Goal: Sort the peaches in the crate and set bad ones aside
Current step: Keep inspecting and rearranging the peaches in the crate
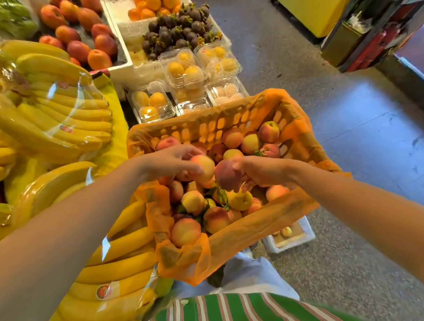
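Our left hand (pixel 167 162) has its fingers curled round a pale peach (pixel 204 168). Our right hand (pixel 263 170) grips a dark peach (pixel 227 175), a dusky red one. Both are held just above the pile, the two fruits almost touching, approx. over the middle of the crate (pixel 204 126).

Risks, as we judge them:
- The two held fruits sit so close that a small turn of either wrist could knock them together and bruise them.
- Squeezing too hard while checking would mark soft flesh, i.e. turn a good one bad.
- If either slips it lands on the pile below and dents what's under it.
- What the crate rests on is hidden, and its near corner seems to overhang. Leaning on that rim might tip it.
- Mixing up which hand has the reject puts a bad one back.

Containers:
- The orange slatted crate is lined w/ a thin orange liner (pixel 258 221) draped over its rim. It holds many peaches (pixel 185 231), some w/ leaves.
- Low on the right, just past the crate's near side, a white foam box (pixel 306 241) holds at least one small yellowish fruit — maybe the set-aside spot, tho we can't tell.
- On the far side, clear clamshell packs (pixel 184 68) hold yellow fruit, and mangosteens (pixel 174 32) fill a white bin.
- Bagged bananas (pixel 56 119) lie to the left.
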The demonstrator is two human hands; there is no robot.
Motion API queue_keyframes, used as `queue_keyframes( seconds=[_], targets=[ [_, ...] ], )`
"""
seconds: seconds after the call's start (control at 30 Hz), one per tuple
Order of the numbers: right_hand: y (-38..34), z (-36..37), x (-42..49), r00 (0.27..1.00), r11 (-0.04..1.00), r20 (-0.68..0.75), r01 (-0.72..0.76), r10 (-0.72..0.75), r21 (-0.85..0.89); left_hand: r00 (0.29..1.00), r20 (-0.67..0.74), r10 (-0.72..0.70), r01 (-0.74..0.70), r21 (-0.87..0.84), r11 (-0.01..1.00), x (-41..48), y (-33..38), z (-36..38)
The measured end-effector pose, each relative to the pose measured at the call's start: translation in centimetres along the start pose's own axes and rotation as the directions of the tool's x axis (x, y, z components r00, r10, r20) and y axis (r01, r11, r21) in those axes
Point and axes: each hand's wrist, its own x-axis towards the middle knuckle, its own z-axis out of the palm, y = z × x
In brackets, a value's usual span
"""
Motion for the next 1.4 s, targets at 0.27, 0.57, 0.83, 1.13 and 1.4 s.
queue_keyframes(
  seconds=[0.27, 0.57, 0.83, 1.13, 1.4],
  targets=[
    [-0.5, -3.2, -2.8, 0.999, 0.922, 0.035, -0.02, 0.007, 0.388, 0.998, 0.003, 0.062, -0.046, -0.629, 0.776, 2.4, 3.0, 1.8],
    [0.1, -8.2, -5.7, 0.953, 0.902, -0.276, -0.224, 0.125, -0.368, 0.998, -0.008, 0.063, -0.063, -0.021, 0.998, 8.1, 5.2, 4.7],
    [0.2, -7.9, -2.1, 0.831, 0.346, -0.293, -0.481, 0.473, -0.806, 0.997, -0.051, 0.062, -0.038, 0.374, 0.927, 12.8, 4.5, 6.4],
    [1.6, -8.4, -1.5, 0.848, 0.128, -0.341, -0.422, 0.405, -0.897, 0.977, -0.042, 0.207, -0.113, 0.722, 0.682, 15.3, 4.0, 8.6],
    [1.8, -9.0, -2.4, 0.955, 0.281, -0.269, -0.294, 0.126, -0.914, 0.953, -0.122, 0.277, -0.122, 0.684, 0.719, 15.6, 3.3, 7.6]
  ],
)
